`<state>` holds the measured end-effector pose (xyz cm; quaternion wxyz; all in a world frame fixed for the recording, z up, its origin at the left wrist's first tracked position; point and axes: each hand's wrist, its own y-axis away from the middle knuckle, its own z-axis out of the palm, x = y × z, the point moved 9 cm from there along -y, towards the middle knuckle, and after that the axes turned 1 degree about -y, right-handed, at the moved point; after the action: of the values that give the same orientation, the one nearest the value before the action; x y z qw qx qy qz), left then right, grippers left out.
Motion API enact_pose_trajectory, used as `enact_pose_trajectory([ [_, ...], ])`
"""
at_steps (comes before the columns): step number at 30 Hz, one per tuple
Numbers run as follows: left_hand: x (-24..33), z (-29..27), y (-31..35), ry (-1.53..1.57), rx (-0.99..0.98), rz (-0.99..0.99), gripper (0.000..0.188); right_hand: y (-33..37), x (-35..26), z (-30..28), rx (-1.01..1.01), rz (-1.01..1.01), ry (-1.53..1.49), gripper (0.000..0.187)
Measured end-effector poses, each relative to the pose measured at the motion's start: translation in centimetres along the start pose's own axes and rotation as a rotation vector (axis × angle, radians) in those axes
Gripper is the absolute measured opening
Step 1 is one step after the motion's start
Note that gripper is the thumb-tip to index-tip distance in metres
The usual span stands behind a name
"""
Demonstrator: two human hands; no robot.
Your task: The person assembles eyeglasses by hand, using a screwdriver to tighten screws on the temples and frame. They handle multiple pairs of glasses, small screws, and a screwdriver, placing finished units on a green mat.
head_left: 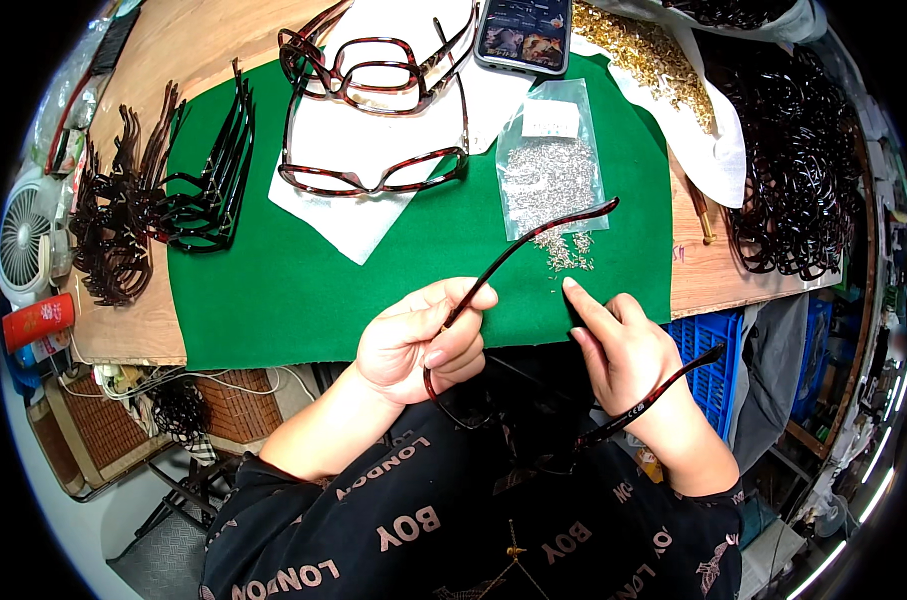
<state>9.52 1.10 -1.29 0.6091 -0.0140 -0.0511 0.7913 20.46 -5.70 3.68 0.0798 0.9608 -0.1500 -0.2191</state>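
My left hand (429, 340) is closed around a dark tortoiseshell eyeglass frame (519, 243), gripping it where one temple arm meets the front. That arm slants up to the right over the green mat (394, 290); the other passes in front of my right wrist. Much of the rims is lost against my dark shirt. My right hand (624, 345) has its index finger stretched toward a small scatter of tiny silver screws (571, 262), the thumb apart from it. I see nothing held in it. The screws lie at the mouth of a clear plastic bag (552, 165) of similar pieces.
Tortoiseshell glasses (374, 185) rest on white paper at the back, beside a phone (522, 35). Dark frames (209, 200) are bunched on the left. A bag of gold-coloured small parts (664, 60), a screwdriver (704, 215) and a heap of dark frames (794, 170) occupy the right.
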Motion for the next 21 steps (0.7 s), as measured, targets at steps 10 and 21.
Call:
enact_pose_trajectory([
  [10, 0.0, 0.0, 0.1, 0.02, -0.012, 0.016, 0.037, 0.1, -0.2, -0.2, 0.027, -0.015, 0.027, 0.039],
  [21, -0.4, -1.0, 0.1, -0.031, -0.003, -0.035, 0.039, -0.3, -5.0, 4.3, -0.792, 0.339, -1.454, 0.035],
])
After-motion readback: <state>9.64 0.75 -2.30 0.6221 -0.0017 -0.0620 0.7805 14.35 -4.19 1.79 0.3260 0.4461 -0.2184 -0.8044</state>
